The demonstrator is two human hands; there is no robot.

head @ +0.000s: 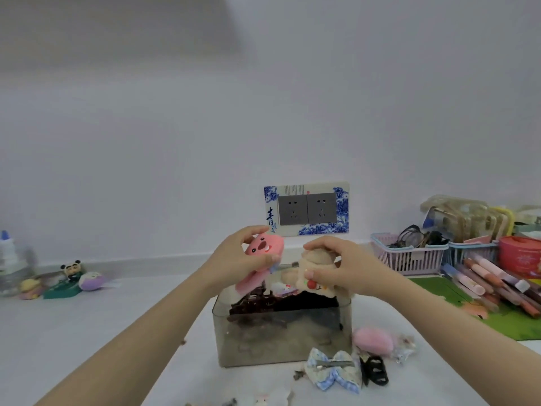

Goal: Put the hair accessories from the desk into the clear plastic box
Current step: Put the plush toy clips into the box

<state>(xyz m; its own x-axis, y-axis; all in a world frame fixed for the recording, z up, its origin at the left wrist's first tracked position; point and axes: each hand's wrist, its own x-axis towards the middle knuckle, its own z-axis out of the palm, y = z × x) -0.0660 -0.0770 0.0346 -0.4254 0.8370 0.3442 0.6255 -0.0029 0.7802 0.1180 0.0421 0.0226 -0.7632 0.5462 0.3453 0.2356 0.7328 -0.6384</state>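
The clear plastic box (281, 347) stands on the white desk in front of me, with dark hair clips piled inside. Above its far rim my left hand (234, 259) grips a pink plush hair clip (263, 244) with a cartoon face. My right hand (342, 268) holds a beige plush hair clip (316, 276) with a small red decoration. Both plush pieces hover over the box opening. On the desk near the box's front right corner lie a blue checked bow clip (333, 370), a black claw clip (376, 370) and a pink fluffy accessory (373, 341).
Small figurines (70, 278) sit at the far left. Pastel baskets (409, 257), a red tin (521, 256) and several pens (494, 282) on a green mat crowd the right. A double wall socket (307, 209) is behind the box. Tiny items lie at the desk's near edge.
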